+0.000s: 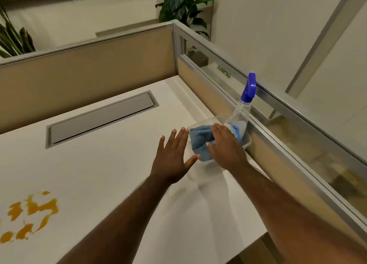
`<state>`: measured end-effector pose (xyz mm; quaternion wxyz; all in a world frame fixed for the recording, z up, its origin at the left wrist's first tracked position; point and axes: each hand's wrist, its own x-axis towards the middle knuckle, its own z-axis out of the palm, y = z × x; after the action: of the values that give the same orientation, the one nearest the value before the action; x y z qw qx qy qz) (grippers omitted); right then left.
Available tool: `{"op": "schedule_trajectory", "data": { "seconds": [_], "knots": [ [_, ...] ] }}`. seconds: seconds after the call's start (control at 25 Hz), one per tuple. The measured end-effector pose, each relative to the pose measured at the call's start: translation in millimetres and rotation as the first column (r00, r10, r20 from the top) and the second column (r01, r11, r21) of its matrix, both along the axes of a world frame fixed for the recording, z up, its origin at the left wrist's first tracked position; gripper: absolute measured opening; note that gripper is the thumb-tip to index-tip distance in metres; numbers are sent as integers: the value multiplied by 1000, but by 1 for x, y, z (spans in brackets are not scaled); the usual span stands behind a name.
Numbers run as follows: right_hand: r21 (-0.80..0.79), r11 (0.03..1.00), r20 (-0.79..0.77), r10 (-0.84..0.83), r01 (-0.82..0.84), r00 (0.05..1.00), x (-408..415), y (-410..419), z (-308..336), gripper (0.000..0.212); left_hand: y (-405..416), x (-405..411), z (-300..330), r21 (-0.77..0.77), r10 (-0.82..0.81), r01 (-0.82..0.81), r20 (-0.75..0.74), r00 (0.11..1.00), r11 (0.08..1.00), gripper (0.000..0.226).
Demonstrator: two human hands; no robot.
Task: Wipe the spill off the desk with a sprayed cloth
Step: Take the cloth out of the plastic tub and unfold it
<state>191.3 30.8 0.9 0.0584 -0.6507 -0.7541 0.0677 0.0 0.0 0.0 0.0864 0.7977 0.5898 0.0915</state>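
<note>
Both hands — left hand (172, 158), right hand (226, 147) — are being held flat, grips wide, at the blue cloth (200, 138) in its clear tub (247, 141).

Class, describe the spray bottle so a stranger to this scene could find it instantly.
Start at the white desk and go to its right edge by the glass partition. There a clear tub holds a blue cloth; the spray bottle stands upright in it, transparent with a blue trigger top.

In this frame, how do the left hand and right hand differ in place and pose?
The left hand hovers over bare desk beside the clear tub; the right hand reaches over the tub, above the blue cloth. The left's fingers spread wider. Both are open, palm down, holding nothing.
</note>
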Motion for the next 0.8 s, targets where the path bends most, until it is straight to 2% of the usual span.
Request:
{"op": "schedule_trajectory", "data": {
  "seconds": [0.08,0.16,0.28,0.4,0.52,0.64,0.72,0.8],
  "knots": [
    [24,999,-180,27,-23,983,7,19,-5,58,13,12,-3,-35,23,-23,2,1000,999,78],
    [-16,999,-187,38,-42,982,9,39,-10,54,28,22,-5,-57,48,-46,18,999,997,70],
    [-149,986,99,90,-75,991,4,62,-19,63,52,37,-4,-19,32,-31,55,998,999,51],
    [-193,979,176,94,-60,980,2,74,-25,57,71,49,-1,43,31,-30,-14,999,999,33],
    [-193,978,89,100,-81,991,6,78,-28,49,83,54,-3,1,46,-46,-82,996,999,34],
    [-141,984,-45,101,-107,994,11,71,-24,46,87,54,-5,6,60,-60,-74,995,998,33],
    [-53,993,-136,98,-106,986,12,62,-18,44,86,51,-6,37,76,-77,20,997,996,28],
    [74,990,-221,133,-119,966,11,53,-8,42,82,46,-3,35,104,-113,204,973,993,23]
  ]
}}
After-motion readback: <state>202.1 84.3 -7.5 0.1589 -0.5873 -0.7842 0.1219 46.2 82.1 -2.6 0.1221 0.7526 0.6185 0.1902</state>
